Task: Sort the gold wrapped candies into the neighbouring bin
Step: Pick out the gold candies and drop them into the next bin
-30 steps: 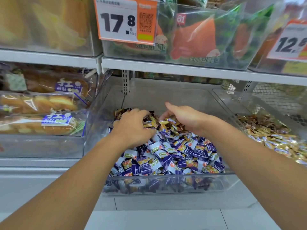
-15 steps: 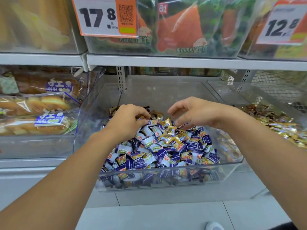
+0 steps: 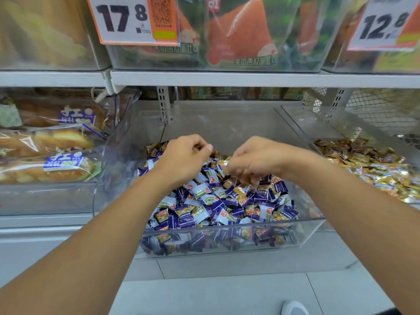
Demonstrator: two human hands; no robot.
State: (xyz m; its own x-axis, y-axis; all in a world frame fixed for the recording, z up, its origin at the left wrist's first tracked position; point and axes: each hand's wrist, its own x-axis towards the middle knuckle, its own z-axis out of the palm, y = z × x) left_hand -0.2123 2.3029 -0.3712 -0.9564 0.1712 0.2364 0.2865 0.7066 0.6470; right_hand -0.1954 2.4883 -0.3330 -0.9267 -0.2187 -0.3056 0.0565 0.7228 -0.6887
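A clear bin (image 3: 227, 227) holds a heap of purple and white candies (image 3: 218, 208), with a few gold wrapped candies (image 3: 156, 147) mixed in at the back. My left hand (image 3: 184, 159) hovers over the back of the heap. Its fingers are curled round something small that is mostly hidden. My right hand (image 3: 252, 161) is just to its right, fingers curled, pinching a gold wrapped candy (image 3: 227, 160) at its fingertips. The neighbouring bin (image 3: 302, 123) on the right holds a pile of gold candies (image 3: 368, 167).
Bagged bread (image 3: 52, 153) lies in the bin to the left. A shelf edge (image 3: 227, 79) runs overhead with price tags (image 3: 134, 19) and packaged goods above. A clear wall separates the two candy bins. A shoe tip (image 3: 293, 309) shows on the floor.
Both hands have lifted off the heap and drawn together, fingers closing from reaching into the candies to curled. The view has shifted to the right.
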